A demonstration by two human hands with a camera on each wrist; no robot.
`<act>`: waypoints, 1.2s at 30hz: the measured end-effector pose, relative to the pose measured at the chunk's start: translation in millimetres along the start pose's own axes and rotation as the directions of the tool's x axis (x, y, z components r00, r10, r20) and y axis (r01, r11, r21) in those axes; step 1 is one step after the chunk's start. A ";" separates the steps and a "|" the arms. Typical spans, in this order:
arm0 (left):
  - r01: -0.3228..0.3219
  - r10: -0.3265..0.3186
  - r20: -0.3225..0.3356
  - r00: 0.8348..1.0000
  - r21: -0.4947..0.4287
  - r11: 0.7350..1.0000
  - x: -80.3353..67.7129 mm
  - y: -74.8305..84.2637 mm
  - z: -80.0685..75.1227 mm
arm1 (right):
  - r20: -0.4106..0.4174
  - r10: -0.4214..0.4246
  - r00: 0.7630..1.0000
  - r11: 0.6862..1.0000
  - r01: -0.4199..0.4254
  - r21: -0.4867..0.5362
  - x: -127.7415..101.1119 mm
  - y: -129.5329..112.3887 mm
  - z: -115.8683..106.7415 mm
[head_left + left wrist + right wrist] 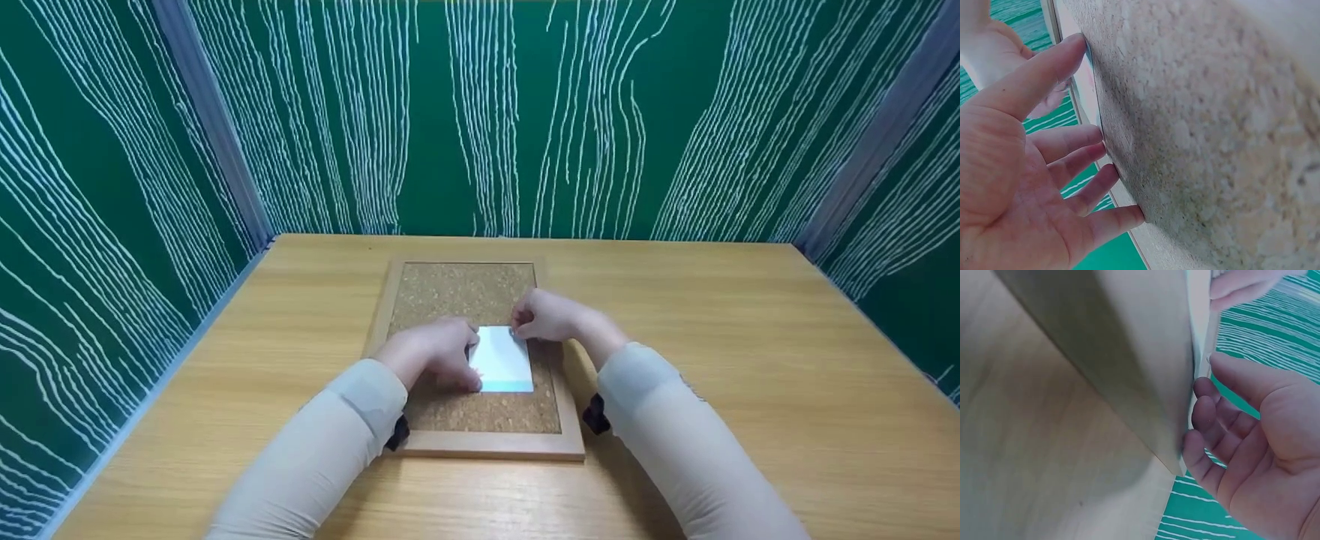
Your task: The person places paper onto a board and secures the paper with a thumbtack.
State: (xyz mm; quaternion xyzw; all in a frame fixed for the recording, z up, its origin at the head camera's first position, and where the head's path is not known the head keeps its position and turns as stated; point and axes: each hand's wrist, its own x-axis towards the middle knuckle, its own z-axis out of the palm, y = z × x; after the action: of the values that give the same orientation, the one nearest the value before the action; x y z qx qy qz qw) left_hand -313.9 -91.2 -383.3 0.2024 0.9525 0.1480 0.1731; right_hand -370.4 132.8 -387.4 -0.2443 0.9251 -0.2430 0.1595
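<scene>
A small white sheet of paper (501, 360) with a light blue strip along its near edge lies on a wood-framed cork board (465, 292). At the sheet's left side is my left hand (439, 349). Its thumb touches the near left corner, and its fairly straight fingers rest along the left edge and on the cork. My right hand (551, 315) has its fingers curled at the far right corner, where thumb and forefinger appear to pinch the paper. In the right wrist view the other fingertips (1192, 441) of this hand touch the board's side.
The board lies on a light wooden table (712, 337). Behind it and at both sides stand green panels (431, 135) with white wavy lines, joined by grey posts (214, 112). Each sleeve cuff has a dark strap (596, 414) beneath it.
</scene>
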 end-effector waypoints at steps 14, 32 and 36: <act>0.034 -0.034 0.009 0.999 -0.036 0.999 -4.3 0.4 -2.5 | -0.003 0.012 1.000 0.999 -0.012 -0.044 6.3 -8.2 4.6; -0.050 0.049 0.008 0.999 0.098 0.994 -0.6 0.9 -1.6 | -0.020 -0.063 0.998 0.988 0.059 -0.144 11.7 -8.6 5.9; -0.044 0.044 0.009 0.999 0.079 0.996 -1.5 1.3 -1.9 | -0.020 -0.052 0.998 0.989 0.049 -0.137 11.2 -8.1 5.3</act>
State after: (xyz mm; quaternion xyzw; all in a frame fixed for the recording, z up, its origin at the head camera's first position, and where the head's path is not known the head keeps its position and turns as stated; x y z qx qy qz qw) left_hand -313.0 -91.1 -380.7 0.2305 0.9523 0.1131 0.1649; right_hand -374.5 118.7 -389.5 -0.2751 0.9349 -0.1860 0.1251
